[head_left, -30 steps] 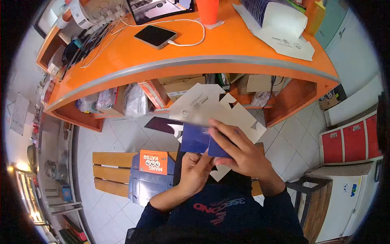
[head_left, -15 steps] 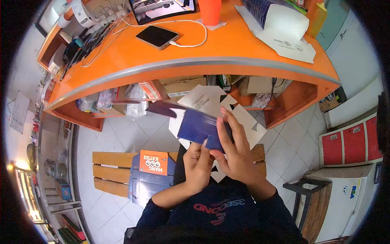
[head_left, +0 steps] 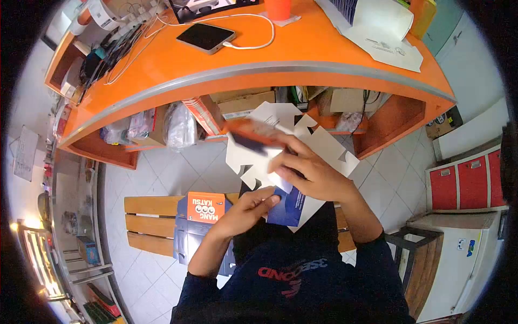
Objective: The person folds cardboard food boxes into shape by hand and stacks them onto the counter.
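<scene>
A blue cardboard food box [head_left: 288,209], partly folded, is between my hands above my lap. My left hand [head_left: 249,211] pinches its lower blue panel, thumb on top. Higher up, my right hand [head_left: 310,171] has bent fingers closed on the white inner side of the box. Its far orange and dark end is smeared by motion. Under the box lie white unfolded cardboard blanks [head_left: 326,148] with cut notches, across my lap. To my left, a box blank [head_left: 205,207] with an orange "MANG KATSU" panel and blue sides lies on the wooden bench.
Ahead is an orange desk [head_left: 162,59] holding a phone [head_left: 206,36] on a white cable, an orange cup [head_left: 278,8] and more cardboard blanks [head_left: 386,48]. Boxes and plastic bags fill the shelf beneath. A wooden stool [head_left: 418,270] and white fridge [head_left: 458,270] stand right.
The box has turned: its blue panel is now lower and its orange end tips up and away. My right hand has moved from flat along the panel to gripping the upper part.
</scene>
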A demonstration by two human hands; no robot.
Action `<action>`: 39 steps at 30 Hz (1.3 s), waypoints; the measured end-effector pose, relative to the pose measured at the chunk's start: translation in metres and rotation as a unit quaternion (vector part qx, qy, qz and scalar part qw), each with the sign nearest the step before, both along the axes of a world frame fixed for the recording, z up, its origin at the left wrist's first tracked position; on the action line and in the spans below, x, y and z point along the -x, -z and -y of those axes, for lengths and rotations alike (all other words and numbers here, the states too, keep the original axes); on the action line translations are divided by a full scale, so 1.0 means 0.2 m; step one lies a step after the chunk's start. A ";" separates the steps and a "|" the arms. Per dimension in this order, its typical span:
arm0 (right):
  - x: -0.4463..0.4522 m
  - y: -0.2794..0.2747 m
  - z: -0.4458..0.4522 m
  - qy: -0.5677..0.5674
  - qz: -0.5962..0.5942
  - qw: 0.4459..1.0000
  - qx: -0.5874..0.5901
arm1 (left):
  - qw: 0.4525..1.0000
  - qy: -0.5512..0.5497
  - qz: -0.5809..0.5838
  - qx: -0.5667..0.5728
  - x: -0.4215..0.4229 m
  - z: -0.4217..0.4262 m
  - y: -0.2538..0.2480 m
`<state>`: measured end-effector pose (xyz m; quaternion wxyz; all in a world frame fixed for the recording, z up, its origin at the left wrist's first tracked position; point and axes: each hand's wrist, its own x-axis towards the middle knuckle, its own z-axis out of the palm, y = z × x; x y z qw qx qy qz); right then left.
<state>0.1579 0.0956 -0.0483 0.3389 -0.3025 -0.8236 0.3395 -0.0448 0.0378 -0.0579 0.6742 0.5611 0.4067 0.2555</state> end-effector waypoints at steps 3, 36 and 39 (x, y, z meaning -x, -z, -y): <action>0.01 0.02 0.01 0.032 0.010 0.999 -0.002 | 0.999 -0.025 0.017 0.045 0.01 -0.03 0.07; -0.23 0.49 -0.25 0.247 -0.463 0.717 0.460 | 0.848 0.292 -0.085 -0.433 -0.04 0.01 -0.01; -0.19 0.41 -0.21 0.336 -0.424 0.805 0.244 | 0.887 0.229 -0.069 -0.394 -0.07 0.05 0.22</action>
